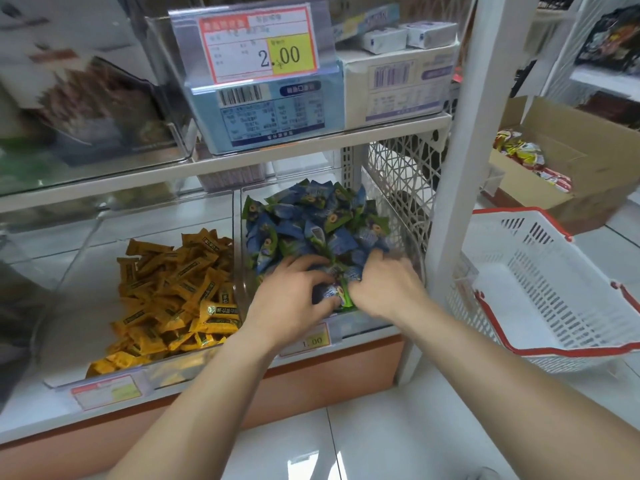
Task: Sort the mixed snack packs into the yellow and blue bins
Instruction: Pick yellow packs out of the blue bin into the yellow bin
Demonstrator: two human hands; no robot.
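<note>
Your left hand [294, 289] and right hand [384, 284] are both down in the front of the blue bin [241, 271], on top of the blue packs [311, 223]. Your left hand grips a few of those packs, thumb and curled fingers closed round them. Your right hand has its fingers bent into the pile, but the tips are buried, so you cannot tell whether it holds anything. The yellow packs [180, 289] lie in the yellow bin [86, 306] just to the left, apart from your hands.

The risks from here, as far as can be judged:
- The pile stands high at the front lip, right under your hands. Raking or lifting a handful could push loose packs over the edge to the floor.
- The clear wall between the bins is low near the front, so a pack nudged left could slide in with the yellow ones.
- Some wrappers show green among the blue. Check that you do not take one for a stray.

Whether any yellow pack is buried in the blue pile cannot be seen. The price tag [308, 341] is half covered by your left wrist, and the left of the shelf is blurred. The basket [554, 289] is cut off at the right edge, and what can be seen of it holds nothing.
</note>
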